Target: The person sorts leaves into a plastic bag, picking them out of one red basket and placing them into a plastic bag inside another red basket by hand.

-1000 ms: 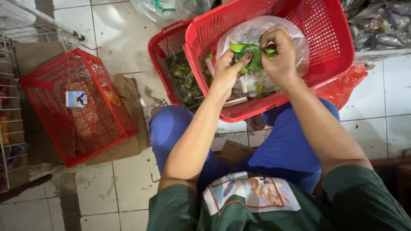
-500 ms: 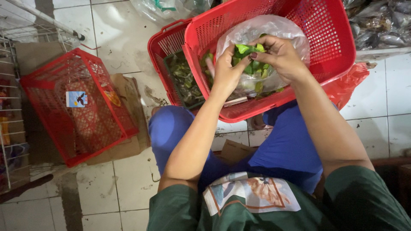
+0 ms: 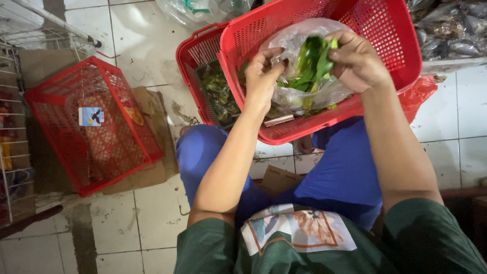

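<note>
Three red mesh baskets show across the tiled floor (image 3: 127,45). Farthest left stands a white wire rack (image 3: 10,127), with colourful packets on its shelves too blurred to tell apart. Just beside it an empty red basket (image 3: 91,127) lies tipped on flattened brown cardboard (image 3: 152,172); a small rectangular label (image 3: 91,116), pale blue and white with a dark figure, is fixed to its mesh, and an orange patch sits to the right of that. Further right, a second red basket (image 3: 195,56) holds dark, wilted green leaves (image 3: 220,94) and is partly tucked under the large red basket (image 3: 355,25) that rests on the person's blue-clad knees. Inside this big basket lies a clear plastic bag (image 3: 299,40), crumpled and open, with fresh green leaves (image 3: 312,63) in it. The left hand (image 3: 264,76) pinches the bag's edge, fingers curled on the plastic. The right hand (image 3: 357,61) is closed around the top of the leaf bunch, gripping it at the mouth of the bag. A small metallic piece (image 3: 279,120) lies on the basket bottom below the bag. At the upper right a pile of grey plastic bags (image 3: 451,30) sits on the floor, and a red plastic bag (image 3: 421,91) peeks out under the basket's edge
</note>
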